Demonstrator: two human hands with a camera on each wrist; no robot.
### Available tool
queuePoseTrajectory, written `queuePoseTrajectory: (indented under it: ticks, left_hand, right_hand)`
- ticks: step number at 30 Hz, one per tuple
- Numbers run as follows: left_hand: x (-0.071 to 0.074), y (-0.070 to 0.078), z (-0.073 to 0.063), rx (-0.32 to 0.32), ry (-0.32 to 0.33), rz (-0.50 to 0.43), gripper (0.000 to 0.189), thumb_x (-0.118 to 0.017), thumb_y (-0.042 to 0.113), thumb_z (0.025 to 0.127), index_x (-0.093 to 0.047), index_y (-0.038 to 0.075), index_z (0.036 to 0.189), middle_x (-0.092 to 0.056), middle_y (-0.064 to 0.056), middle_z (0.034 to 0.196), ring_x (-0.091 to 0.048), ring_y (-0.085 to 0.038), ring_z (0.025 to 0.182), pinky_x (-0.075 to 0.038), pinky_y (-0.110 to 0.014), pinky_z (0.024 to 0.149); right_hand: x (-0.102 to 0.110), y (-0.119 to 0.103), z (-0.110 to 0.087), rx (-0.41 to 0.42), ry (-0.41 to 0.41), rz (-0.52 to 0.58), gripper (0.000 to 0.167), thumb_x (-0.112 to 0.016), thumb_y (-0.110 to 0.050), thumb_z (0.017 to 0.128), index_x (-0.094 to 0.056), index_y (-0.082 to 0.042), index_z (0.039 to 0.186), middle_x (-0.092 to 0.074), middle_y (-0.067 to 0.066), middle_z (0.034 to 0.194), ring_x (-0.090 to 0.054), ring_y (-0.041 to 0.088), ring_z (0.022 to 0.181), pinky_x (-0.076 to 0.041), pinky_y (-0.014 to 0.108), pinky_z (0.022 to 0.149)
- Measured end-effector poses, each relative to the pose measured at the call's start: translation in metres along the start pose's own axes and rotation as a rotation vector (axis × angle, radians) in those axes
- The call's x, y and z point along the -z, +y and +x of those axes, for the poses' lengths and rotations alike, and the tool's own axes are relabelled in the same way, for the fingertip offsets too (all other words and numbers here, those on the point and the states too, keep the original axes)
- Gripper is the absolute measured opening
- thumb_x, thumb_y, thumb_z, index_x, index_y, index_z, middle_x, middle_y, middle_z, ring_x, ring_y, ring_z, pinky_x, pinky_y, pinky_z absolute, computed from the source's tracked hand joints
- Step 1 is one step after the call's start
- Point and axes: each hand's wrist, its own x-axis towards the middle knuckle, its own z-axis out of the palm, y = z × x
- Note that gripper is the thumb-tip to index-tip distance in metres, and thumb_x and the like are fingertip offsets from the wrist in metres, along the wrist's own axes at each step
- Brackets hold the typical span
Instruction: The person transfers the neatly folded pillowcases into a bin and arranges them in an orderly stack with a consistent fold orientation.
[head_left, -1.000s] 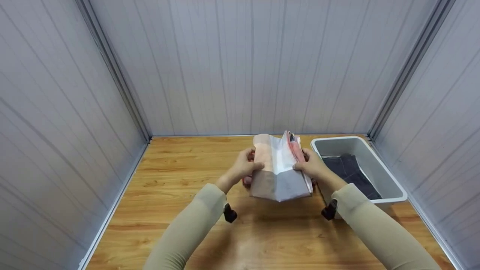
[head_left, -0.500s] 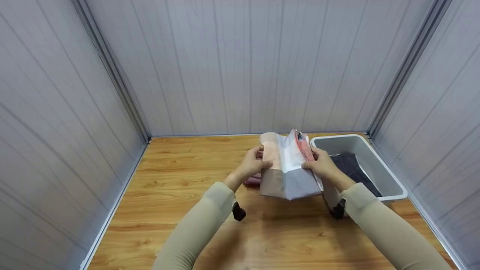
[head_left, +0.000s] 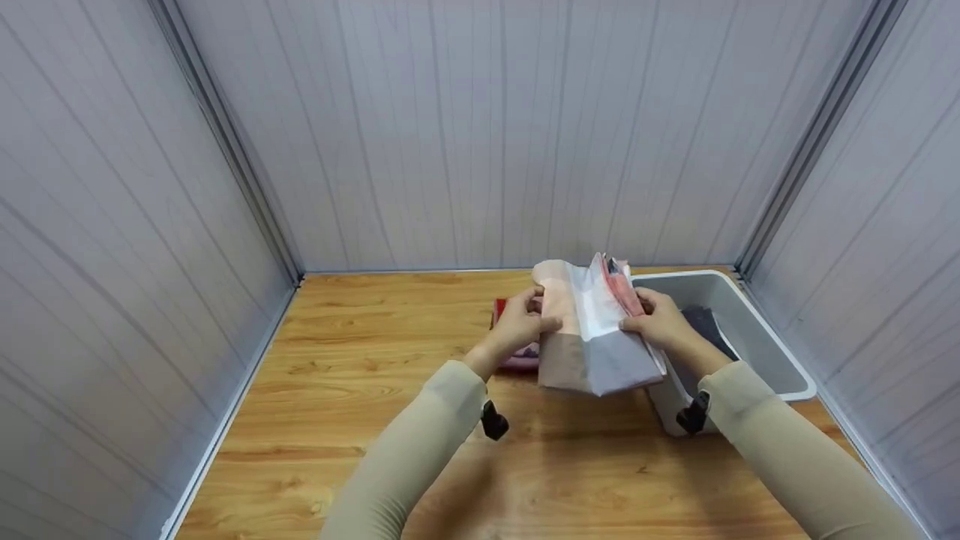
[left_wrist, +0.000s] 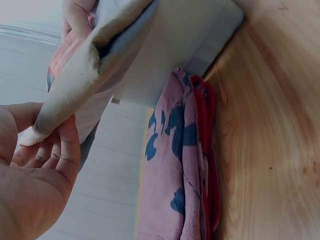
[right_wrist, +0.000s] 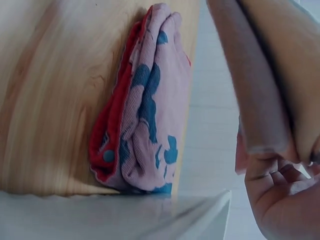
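My left hand [head_left: 517, 328] pinches the left edge of a folded garment [head_left: 562, 361], thumb on top and fingers beneath. At its right edge my right hand [head_left: 661, 324] grips the same garment. Its near face shows peach, white, tan and grey blocks, and a coral part sticks out at the upper right. It is held up above the table, overlapping the left side of a grey bin [head_left: 780, 356] in the head view. Below lies a folded pink garment with blue shapes and a red inside [left_wrist: 167, 165], partly hidden behind the left hand in the head view.
A dark folded garment [head_left: 703, 322] lies inside the bin. The pink garment [right_wrist: 167, 90] rests on the wooden table [head_left: 360, 337], close to the bin's outer wall [right_wrist: 100, 220]. White panel walls [head_left: 502, 135] stand at the back and both sides.
Both hands have carried the folded garment to the right, toward and partly over the bin. More of the pink garment on the table now shows behind the left hand.
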Motion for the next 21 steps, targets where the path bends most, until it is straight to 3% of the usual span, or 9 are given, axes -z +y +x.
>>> queuePoseTrajectory:
  ticks: [4,8,15,21]
  left_hand:
    - [-0.007,0.003,0.003,-0.024,0.061,0.019,0.045,-0.077,-0.003,0.090,-0.063,-0.001,0.133,-0.069,-0.008,0.102,-0.065,-0.014,0.085,-0.058,-0.024,0.071]
    - [-0.012,0.005,0.004,-0.028,0.089,0.030,0.042,-0.078,-0.002,0.090,-0.066,0.002,0.130,-0.069,-0.006,0.099,-0.067,-0.014,0.086,-0.059,-0.025,0.073]
    - [-0.022,0.010,0.009,-0.042,0.088,-0.015,0.045,-0.077,-0.002,0.089,-0.063,-0.002,0.132,-0.068,-0.007,0.100,-0.065,-0.015,0.088,-0.058,-0.024,0.075]
    - [-0.034,0.016,0.013,-0.054,0.089,-0.098,0.037,-0.074,-0.004,0.089,-0.064,-0.002,0.124,-0.066,-0.005,0.097,-0.064,-0.014,0.087,-0.057,-0.024,0.072]
  right_hand:
    - [0.010,-0.002,0.001,-0.029,-0.027,0.012,0.063,-0.072,-0.005,0.094,-0.051,0.008,0.153,-0.062,0.030,0.144,-0.060,0.031,0.119,-0.051,0.032,0.097]
    - [0.017,-0.004,0.002,-0.045,-0.024,-0.003,0.067,-0.072,-0.006,0.095,-0.048,0.008,0.156,-0.060,0.031,0.149,-0.059,0.033,0.125,-0.049,0.035,0.103]
    - [0.028,0.004,0.006,0.030,0.052,0.010,0.064,-0.077,-0.001,0.089,-0.055,0.014,0.147,-0.069,0.032,0.135,-0.062,0.008,0.098,-0.049,0.015,0.083]
    - [0.041,0.010,0.008,0.045,0.071,0.039,0.063,-0.076,0.001,0.091,-0.053,0.015,0.149,-0.070,0.031,0.131,-0.060,-0.001,0.091,-0.051,0.012,0.079]
